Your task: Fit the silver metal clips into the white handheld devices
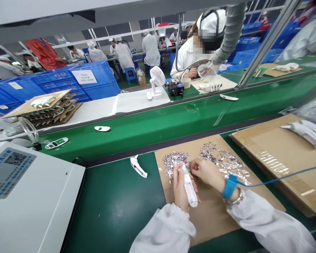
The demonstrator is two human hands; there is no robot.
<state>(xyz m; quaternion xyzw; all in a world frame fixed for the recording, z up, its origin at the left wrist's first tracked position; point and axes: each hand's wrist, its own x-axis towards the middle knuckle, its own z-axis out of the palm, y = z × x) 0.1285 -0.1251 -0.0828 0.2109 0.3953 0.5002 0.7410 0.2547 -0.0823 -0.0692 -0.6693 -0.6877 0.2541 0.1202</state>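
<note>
My left hand (179, 188) is wrapped round a white housing (190, 192) shaped like an ear thermometer, its narrow tip pointing away from me. Close beside that tip, my right hand (207, 173) has its thumb and fingers pinched together; whatever is between them is too small or hidden to make out. Both hands are over a brown cardboard sheet (213, 218). A heap of small shiny metal pieces (175, 160) lies just beyond my left hand. More such metal pieces (228, 161) are scattered past my right hand. A blue wrist strap (229, 187) with a cord circles my right wrist.
Left of the cardboard lies another white curved part (138, 166) on the green bench (113, 200). A white box-shaped machine (28, 207) stands at far left. On the right, stacked cardboard (284, 154) carries white housings (307, 133). A co-worker (189, 52) sits beyond the green ledge (147, 123).
</note>
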